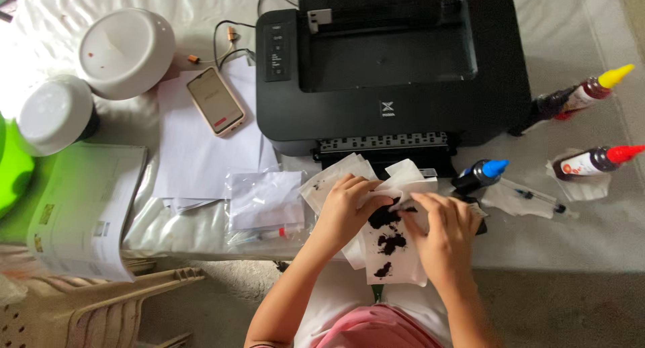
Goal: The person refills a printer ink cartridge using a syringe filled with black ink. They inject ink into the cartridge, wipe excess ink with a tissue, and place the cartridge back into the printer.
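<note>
Right hand (443, 237), left hand (346, 210), pinching ink-stained tissue (390, 254)

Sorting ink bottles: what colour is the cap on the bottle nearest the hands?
Blue cap, head view.

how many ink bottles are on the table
3, maybe 4: a yellow-capped bottle right of the printer, a red-capped bottle below it, a blue-capped bottle beside the right hand. A dark shape behind the yellow one may be another.

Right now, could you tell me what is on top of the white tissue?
Black ink blots stain the tissue. The left hand and right hand press on its upper part; whatever they pinch there is covered, and so is the table under it.
</note>
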